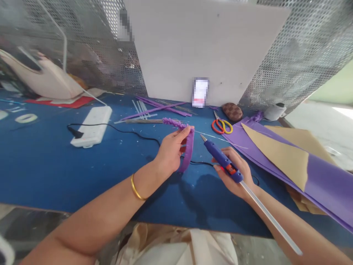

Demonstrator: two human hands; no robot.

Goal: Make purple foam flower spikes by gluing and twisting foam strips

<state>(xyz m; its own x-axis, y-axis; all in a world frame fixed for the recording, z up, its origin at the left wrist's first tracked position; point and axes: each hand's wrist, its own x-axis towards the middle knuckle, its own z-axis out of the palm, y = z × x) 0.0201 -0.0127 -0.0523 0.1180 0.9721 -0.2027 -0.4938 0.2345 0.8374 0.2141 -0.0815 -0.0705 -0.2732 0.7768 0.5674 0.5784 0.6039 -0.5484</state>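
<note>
Near the bench's (41, 165) front edge, with bare blue felt to the left, the left hand (169, 152) pinches a curved, ribbed purple strip (189, 149). The right hand (234, 171) grips a blue plastic glue gun (222, 160), nozzle just beside the strip; smooth purple sheets (325, 184) crowd the right edge.

White power strip (92, 126), orange-and-yellow scissors (222, 125), brown checkered pouch (232, 111) and purple sheets (325, 180) on blue table (41, 165)
</note>
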